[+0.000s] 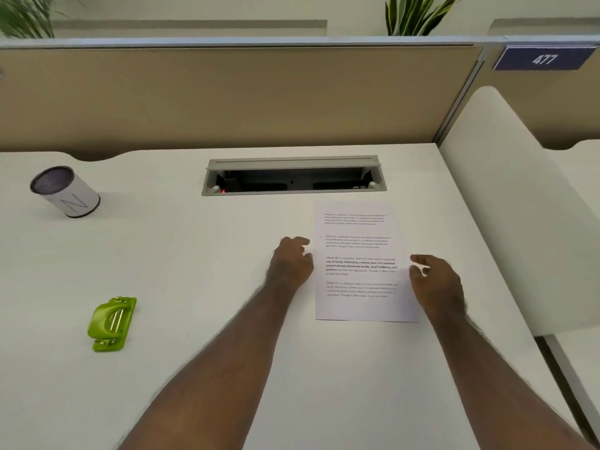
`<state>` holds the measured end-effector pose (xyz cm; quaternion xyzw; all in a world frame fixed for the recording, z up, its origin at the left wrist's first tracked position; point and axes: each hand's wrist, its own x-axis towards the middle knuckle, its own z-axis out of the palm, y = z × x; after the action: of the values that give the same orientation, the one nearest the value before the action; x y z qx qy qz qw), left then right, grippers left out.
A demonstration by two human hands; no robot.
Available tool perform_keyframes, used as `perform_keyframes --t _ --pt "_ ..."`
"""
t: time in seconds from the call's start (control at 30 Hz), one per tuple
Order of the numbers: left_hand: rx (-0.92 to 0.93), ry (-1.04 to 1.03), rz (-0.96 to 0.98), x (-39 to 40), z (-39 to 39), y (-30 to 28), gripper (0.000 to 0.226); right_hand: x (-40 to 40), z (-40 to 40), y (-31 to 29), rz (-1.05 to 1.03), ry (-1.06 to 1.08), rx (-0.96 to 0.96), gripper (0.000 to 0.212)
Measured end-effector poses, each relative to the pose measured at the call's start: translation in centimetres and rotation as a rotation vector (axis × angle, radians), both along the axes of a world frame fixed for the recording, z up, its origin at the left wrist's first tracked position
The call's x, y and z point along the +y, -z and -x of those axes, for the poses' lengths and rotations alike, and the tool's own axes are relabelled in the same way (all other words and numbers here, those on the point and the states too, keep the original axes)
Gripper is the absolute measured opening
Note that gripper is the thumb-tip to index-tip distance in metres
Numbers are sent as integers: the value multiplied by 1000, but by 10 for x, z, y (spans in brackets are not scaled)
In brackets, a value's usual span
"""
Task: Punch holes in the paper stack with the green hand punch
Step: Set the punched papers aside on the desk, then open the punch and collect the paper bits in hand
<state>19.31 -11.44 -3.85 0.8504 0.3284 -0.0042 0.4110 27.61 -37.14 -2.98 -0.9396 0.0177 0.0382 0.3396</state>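
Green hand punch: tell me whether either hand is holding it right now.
No. The green hand punch lies alone on the desk, well apart from the left hand and right hand flanking the paper stack.

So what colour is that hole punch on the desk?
Bright lime green hole punch with silvery metal parts, seen in the head view.

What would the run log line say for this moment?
stage: squaring paper | left hand: at left edge of paper stack | right hand: at right edge | green hand punch: untouched, far left
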Motion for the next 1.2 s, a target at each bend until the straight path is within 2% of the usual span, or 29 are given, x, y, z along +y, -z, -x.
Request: perform_keyframes --t 0.13,0.3,0.5,0.73,0.93,1.07,1.2 --pt "-34 40 -139 19 44 0 38 29 28 -4 -23 -143 -111 23" --pt "3 43 -328 66 116 6 45 83 76 -1 -64 -297 -135 24" --pt "97 -23 -554 141 193 5 46 155 145 14 -8 -509 -74 28" --pt "315 5 -688 214 241 11 45 235 220 26 8 -707 134 30" --pt "370 112 -608 232 234 15 43 281 242 28 184 -792 212 38" --pt "350 126 -527 233 228 18 41 294 248 28 359 -838 99 27" --pt "311 137 -521 237 218 18 35 300 249 28 420 -829 44 25"
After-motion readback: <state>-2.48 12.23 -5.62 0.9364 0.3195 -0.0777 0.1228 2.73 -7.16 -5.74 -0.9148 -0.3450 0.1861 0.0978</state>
